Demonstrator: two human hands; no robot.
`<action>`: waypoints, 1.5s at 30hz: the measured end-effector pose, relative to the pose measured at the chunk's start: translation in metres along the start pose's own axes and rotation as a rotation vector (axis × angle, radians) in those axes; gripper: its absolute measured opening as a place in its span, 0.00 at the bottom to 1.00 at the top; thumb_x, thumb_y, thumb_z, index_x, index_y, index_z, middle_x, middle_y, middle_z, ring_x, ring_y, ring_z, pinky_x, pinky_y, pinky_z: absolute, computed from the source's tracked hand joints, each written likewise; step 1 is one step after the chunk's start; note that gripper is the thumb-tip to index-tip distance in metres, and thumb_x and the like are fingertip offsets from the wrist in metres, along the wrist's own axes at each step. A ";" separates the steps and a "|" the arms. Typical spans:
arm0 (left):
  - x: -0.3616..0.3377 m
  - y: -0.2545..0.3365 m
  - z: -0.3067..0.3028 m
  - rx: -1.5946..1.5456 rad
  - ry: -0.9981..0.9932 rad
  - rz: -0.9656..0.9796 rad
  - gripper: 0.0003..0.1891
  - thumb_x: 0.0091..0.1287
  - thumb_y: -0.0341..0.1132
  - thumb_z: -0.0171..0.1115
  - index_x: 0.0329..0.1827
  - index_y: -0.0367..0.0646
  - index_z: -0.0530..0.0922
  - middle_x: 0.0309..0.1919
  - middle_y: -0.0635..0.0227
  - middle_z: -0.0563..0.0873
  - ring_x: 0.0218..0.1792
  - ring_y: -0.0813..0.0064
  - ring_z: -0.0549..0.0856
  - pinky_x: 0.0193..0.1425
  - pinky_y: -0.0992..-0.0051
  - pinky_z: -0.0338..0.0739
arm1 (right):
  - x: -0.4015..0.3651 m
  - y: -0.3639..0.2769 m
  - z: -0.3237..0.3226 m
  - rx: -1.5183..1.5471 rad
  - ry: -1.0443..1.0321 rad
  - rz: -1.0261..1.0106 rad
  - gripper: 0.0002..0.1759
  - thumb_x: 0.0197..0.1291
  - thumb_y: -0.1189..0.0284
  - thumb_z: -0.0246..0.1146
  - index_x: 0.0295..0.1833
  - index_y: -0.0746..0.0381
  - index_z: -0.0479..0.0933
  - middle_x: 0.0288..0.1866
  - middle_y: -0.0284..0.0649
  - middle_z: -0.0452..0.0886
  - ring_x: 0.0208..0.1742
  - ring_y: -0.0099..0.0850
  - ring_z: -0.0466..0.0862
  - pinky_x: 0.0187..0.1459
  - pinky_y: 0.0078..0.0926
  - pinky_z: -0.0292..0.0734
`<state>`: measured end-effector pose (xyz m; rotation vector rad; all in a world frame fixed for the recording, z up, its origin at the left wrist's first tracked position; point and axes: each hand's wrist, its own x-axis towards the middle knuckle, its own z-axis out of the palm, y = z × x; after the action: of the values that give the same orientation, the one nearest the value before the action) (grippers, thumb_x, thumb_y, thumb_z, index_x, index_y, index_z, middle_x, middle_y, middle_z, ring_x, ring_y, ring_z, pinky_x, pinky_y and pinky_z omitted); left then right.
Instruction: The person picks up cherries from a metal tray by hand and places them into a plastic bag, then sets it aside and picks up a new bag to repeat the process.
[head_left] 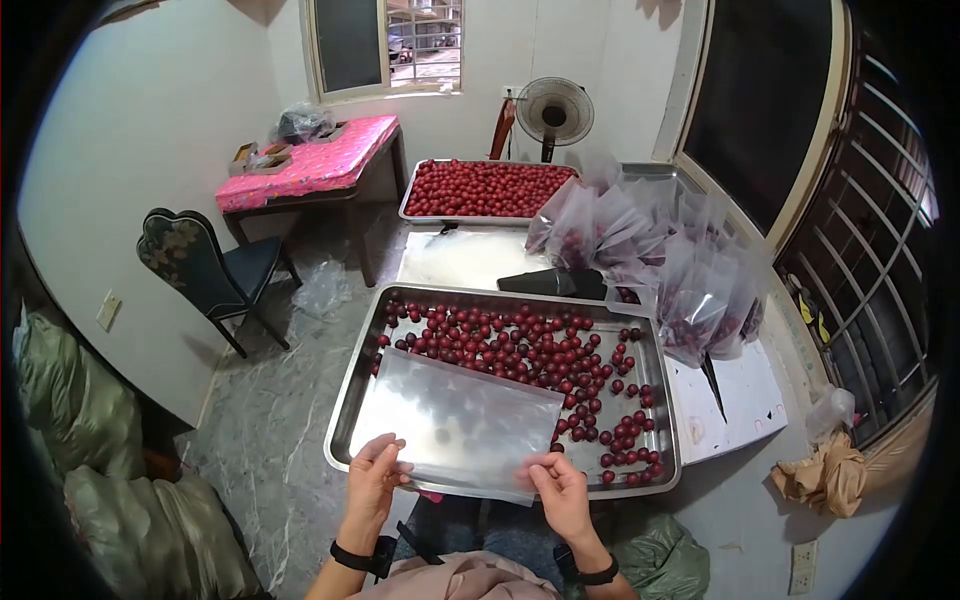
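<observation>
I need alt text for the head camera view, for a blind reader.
The left hand and right hand hold a clear bag by its near edge over a steel tray of red fruits. Behind stand filled bags and a second tray, also full.

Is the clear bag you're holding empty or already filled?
Empty. The clear bag, held by the left hand and right hand, is flat; only bare tray shows through, with the red fruit lying beyond it.

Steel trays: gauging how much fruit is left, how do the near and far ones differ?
The far tray is packed edge to edge with red fruit; the near tray holds a scattered layer, bare steel showing. A clear bag overlies the near tray, not the far tray. Both are rimmed steel.
</observation>
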<state>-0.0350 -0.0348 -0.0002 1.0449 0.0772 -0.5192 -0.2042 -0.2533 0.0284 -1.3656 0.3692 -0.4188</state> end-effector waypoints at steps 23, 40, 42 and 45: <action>-0.044 0.004 0.105 0.845 -0.190 0.871 0.31 0.56 0.36 0.78 0.63 0.39 0.78 0.61 0.56 0.78 0.64 0.61 0.77 0.69 0.62 0.69 | 0.017 -0.019 0.036 -0.300 -0.139 -0.330 0.06 0.58 0.78 0.71 0.42 0.66 0.84 0.36 0.39 0.87 0.38 0.26 0.87 0.41 0.25 0.80; -0.030 0.005 0.108 0.915 -0.139 1.134 0.15 0.59 0.26 0.74 0.49 0.47 0.90 0.32 0.70 0.84 0.35 0.69 0.80 0.44 0.70 0.70 | 0.009 -0.026 0.037 -0.266 0.213 -0.364 0.08 0.65 0.79 0.66 0.49 0.67 0.78 0.44 0.38 0.83 0.43 0.22 0.84 0.48 0.22 0.80; -0.029 0.004 0.112 0.955 -0.136 1.149 0.15 0.58 0.26 0.74 0.49 0.47 0.90 0.32 0.71 0.84 0.35 0.69 0.80 0.44 0.70 0.70 | 0.000 -0.034 0.034 -0.336 0.297 -0.491 0.08 0.67 0.81 0.62 0.51 0.68 0.79 0.48 0.44 0.83 0.44 0.29 0.85 0.45 0.26 0.80; -0.028 0.002 0.115 1.008 -0.161 1.179 0.16 0.58 0.27 0.74 0.50 0.49 0.90 0.31 0.73 0.83 0.34 0.70 0.79 0.44 0.70 0.69 | -0.011 -0.059 0.035 -0.437 0.170 -0.424 0.11 0.69 0.81 0.59 0.54 0.69 0.80 0.49 0.45 0.83 0.47 0.31 0.86 0.47 0.26 0.81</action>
<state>-0.0801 -0.1203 0.0685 1.7667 -0.9866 0.5235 -0.2009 -0.2268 0.0925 -1.8492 0.3194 -0.8440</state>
